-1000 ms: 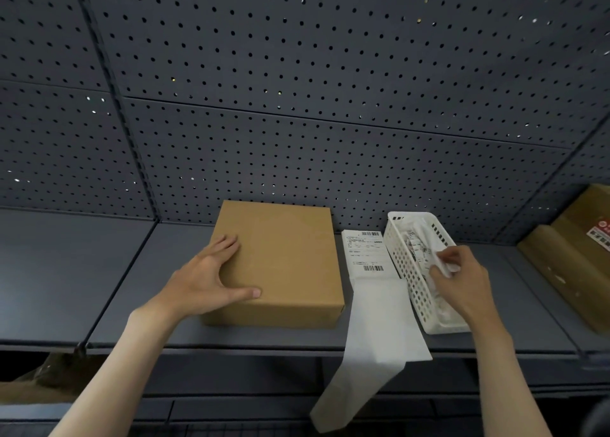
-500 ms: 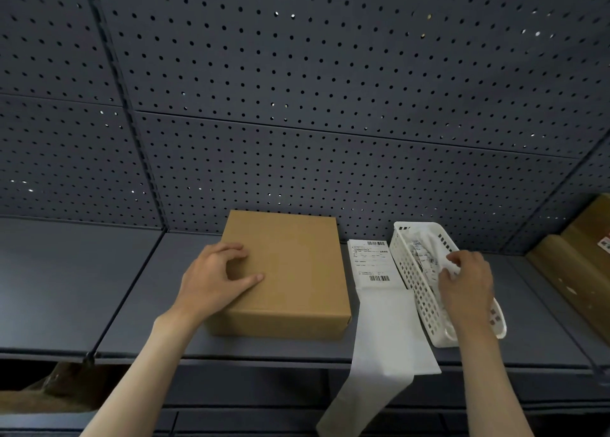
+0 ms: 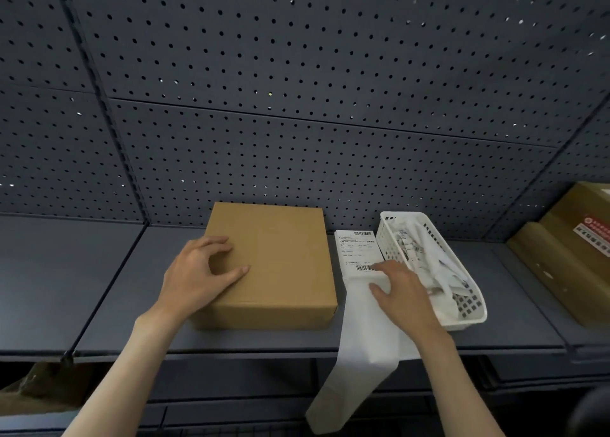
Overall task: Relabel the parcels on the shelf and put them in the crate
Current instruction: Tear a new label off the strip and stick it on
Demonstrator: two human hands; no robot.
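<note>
A plain brown cardboard parcel (image 3: 277,258) lies flat on the dark grey shelf (image 3: 82,288). My left hand (image 3: 198,271) rests on its near left corner, thumb flat on the top and fingers bent. To its right lies a white strip of labels (image 3: 358,255) with barcodes, its blank end hanging over the shelf's front edge. My right hand (image 3: 402,288) touches the strip just below the printed label, fingers spread on the paper. A white plastic basket (image 3: 468,308) holding crumpled label backing stands right of the strip.
Another brown parcel (image 3: 571,258) with a red sticker leans at the far right of the shelf. A perforated grey back panel (image 3: 297,106) rises behind everything. A brown object (image 3: 36,390) shows below the shelf at the lower left.
My right hand has left the white basket and moved left onto the label strip. My left hand stays on the parcel with its fingers bent more.
</note>
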